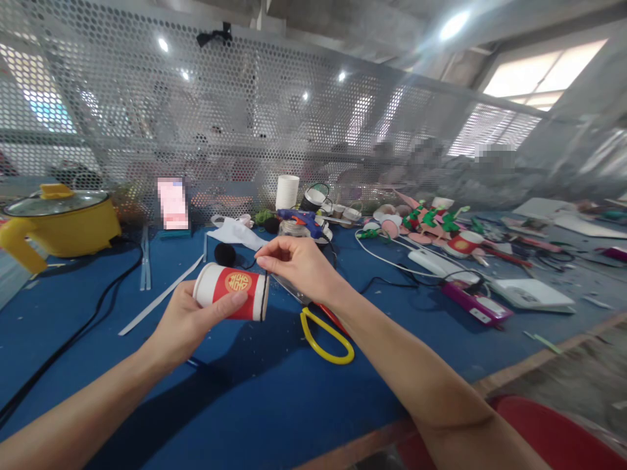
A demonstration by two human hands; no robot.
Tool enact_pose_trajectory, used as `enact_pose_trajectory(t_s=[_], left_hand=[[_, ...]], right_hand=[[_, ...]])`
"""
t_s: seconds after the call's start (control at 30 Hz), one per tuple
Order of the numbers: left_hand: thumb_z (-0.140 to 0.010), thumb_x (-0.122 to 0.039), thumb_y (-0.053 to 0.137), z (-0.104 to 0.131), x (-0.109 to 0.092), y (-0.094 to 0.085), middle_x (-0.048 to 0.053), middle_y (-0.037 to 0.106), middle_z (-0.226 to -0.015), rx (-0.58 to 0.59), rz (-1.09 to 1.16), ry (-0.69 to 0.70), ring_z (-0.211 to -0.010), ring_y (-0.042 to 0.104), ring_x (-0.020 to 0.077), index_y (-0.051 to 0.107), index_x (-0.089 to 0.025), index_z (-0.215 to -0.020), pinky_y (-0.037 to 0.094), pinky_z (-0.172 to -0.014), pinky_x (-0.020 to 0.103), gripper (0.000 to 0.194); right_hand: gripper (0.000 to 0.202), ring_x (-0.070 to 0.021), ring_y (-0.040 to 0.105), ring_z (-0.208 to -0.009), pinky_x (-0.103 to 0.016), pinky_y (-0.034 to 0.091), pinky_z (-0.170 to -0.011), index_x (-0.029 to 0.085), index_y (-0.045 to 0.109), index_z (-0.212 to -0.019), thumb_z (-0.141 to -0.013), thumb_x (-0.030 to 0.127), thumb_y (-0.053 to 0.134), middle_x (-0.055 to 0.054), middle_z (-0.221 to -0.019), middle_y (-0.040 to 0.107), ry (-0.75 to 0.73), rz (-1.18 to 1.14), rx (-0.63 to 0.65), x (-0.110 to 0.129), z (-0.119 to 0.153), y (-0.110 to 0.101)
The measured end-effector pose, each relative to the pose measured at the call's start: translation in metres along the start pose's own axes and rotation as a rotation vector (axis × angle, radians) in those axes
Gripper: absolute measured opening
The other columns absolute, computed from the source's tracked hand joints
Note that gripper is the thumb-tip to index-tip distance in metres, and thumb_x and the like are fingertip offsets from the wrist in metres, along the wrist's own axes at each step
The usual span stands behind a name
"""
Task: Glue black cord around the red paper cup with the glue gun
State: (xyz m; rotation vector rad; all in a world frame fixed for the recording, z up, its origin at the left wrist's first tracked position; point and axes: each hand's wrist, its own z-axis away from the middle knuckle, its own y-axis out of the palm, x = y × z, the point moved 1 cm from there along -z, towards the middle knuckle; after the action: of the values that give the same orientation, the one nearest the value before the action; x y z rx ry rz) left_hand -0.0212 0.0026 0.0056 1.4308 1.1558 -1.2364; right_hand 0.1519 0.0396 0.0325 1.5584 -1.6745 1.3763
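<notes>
My left hand [198,316] is wrapped round a paper cup [220,282], tipped on its side in the air, white with a red band and a gold emblem. A thin black cord [266,294] circles the cup close to its right end. Just above that end, my right hand [294,261] pinches with thumb and forefinger, and the black cord appears to run into the fingertips. A round black ball [225,254] lies on the table behind the cup. Scissors with yellow handles [327,346] are beneath my right forearm, their blades partly hidden.
A yellow electric pot [63,222] stands left, its black cable crossing the blue table [235,405]. Behind my hands are a phone [173,203], stacked paper cups [287,192] and a blue glue gun [301,220]. Rightward lie a purple power strip [475,305] and craft pieces [426,222].
</notes>
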Motion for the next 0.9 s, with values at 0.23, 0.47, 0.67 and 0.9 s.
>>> enact_pose_trajectory(t_s=[0.23,0.47,0.67,0.9], left_hand=[[-0.054,-0.028,0.074,0.000,-0.004,0.002,0.000,0.064,-0.055,-0.017,0.022,-0.003,-0.049,0.054,0.0116,0.066,-0.015,-0.059,0.043,-0.047,0.021,0.016],[-0.055,-0.027,0.074,0.000,-0.004,0.001,-0.002,0.062,-0.050,-0.027,0.008,0.010,-0.047,0.054,0.0100,0.066,-0.014,-0.057,0.042,-0.046,0.018,0.015],[-0.057,-0.028,0.073,0.001,-0.005,0.003,-0.001,0.063,-0.054,-0.031,0.014,0.004,-0.049,0.055,0.0114,0.065,-0.014,-0.060,0.043,-0.047,0.020,0.016],[-0.055,-0.028,0.074,0.000,-0.010,0.009,-0.001,0.065,-0.056,-0.056,0.093,-0.021,-0.050,0.057,0.0115,0.066,-0.016,-0.062,0.045,-0.049,0.020,0.017]], right_hand=[[0.007,-0.0091,0.054,-0.059,-0.023,0.043,-0.058,0.015,0.060,-0.072,-0.069,0.020,0.059,0.000,-0.065,0.059,0.031,-0.010,0.020,0.002,0.001,0.002],[0.008,-0.0094,0.054,-0.061,-0.023,0.043,-0.059,0.014,0.061,-0.073,-0.069,0.021,0.059,-0.001,-0.066,0.060,0.034,-0.029,0.054,-0.002,0.000,0.004],[0.008,-0.0078,0.051,-0.056,-0.023,0.042,-0.057,0.014,0.061,-0.072,-0.069,0.021,0.059,0.001,-0.063,0.058,0.063,-0.071,0.070,-0.004,-0.001,0.006],[0.007,-0.0075,0.051,-0.054,-0.023,0.042,-0.056,0.015,0.060,-0.070,-0.067,0.022,0.061,0.002,-0.061,0.059,0.123,-0.160,0.078,-0.013,-0.002,0.010]])
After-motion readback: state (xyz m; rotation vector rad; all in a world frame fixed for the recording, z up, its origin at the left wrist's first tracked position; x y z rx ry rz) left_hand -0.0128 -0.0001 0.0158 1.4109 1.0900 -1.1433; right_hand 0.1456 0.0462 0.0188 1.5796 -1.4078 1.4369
